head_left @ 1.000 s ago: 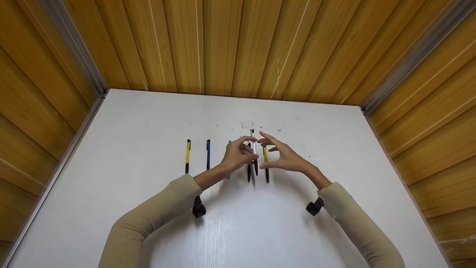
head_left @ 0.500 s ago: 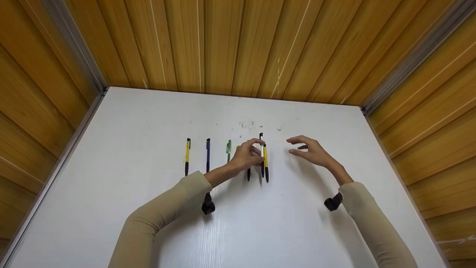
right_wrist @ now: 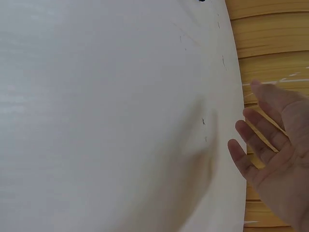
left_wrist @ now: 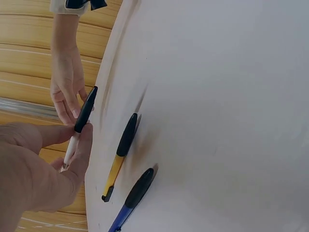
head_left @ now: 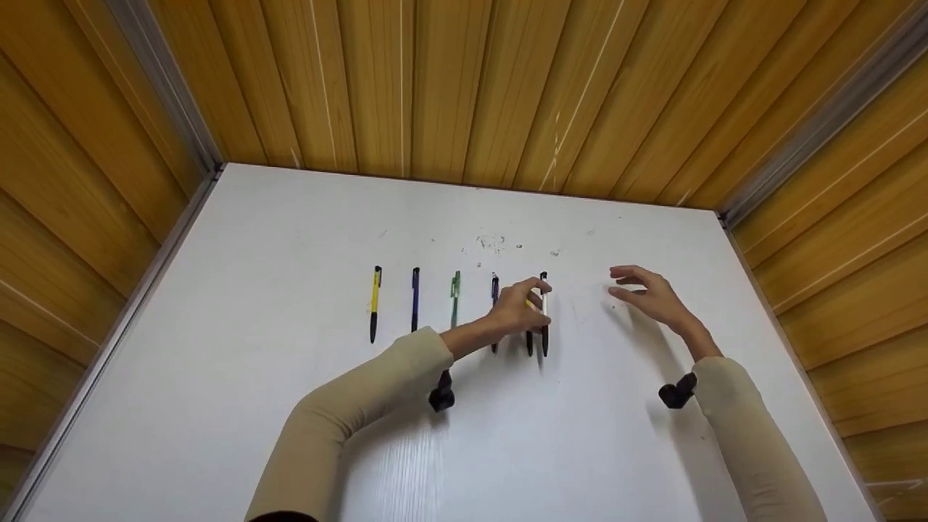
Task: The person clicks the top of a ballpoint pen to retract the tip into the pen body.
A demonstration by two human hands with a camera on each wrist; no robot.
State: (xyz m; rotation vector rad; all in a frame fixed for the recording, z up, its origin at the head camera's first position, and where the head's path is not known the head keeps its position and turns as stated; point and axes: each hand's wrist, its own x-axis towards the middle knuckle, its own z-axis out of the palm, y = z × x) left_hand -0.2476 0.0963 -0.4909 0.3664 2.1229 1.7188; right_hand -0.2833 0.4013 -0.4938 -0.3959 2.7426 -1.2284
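Note:
Between thumb and fingers my left hand pinches a white pen with a black grip, raised off the table in the left wrist view. Just left of it lies a yellow pen with a black grip, partly behind the hand in the head view. A dark blue-purple pen lies beside that one. Farther right, my right hand hovers over the table with relaxed fingers and holds nothing; the right wrist view shows its fingers spread.
A green pen, a blue pen and another yellow pen lie in a row to the left on the white table. Wood-panelled walls stand around it. Small dark marks speckle the far part of the tabletop.
My left hand has carried the white pen rightward, past the yellow pen. My right hand has moved away to the right from beside the pens.

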